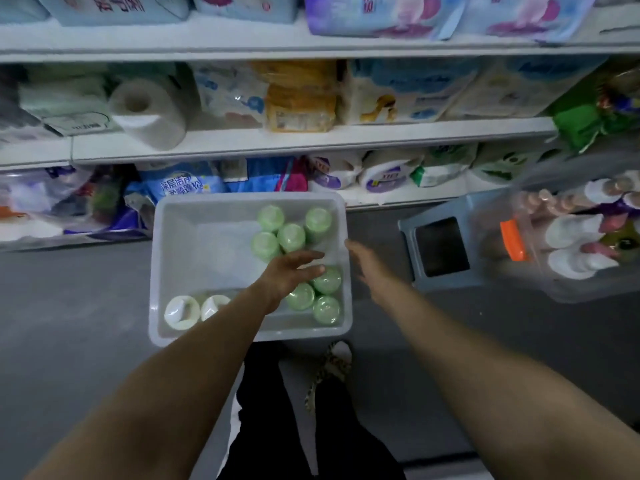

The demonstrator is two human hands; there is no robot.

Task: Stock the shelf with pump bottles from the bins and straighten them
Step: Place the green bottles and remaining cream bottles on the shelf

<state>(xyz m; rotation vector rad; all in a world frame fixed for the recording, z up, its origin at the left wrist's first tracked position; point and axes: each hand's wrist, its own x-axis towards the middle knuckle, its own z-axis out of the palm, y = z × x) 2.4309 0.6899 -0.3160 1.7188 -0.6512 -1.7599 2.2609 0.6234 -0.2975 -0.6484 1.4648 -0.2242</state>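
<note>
Your left hand [294, 271] reaches palm-down, fingers loosely spread, grip apart, above the pale green round-capped bottles [291, 237] standing in the right half of the translucent white plastic bin [162, 271] on the floor. Your right hand [367, 265] hovers just beside the bin's right rim, blurred, fingers extended and holding nothing.

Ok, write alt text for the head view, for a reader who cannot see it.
Both hands reach down over a clear bin on the floor: left hand open above green-capped bottles, right hand open near its right rim. Stocked shelves stand behind; a second bin sits right.
</note>
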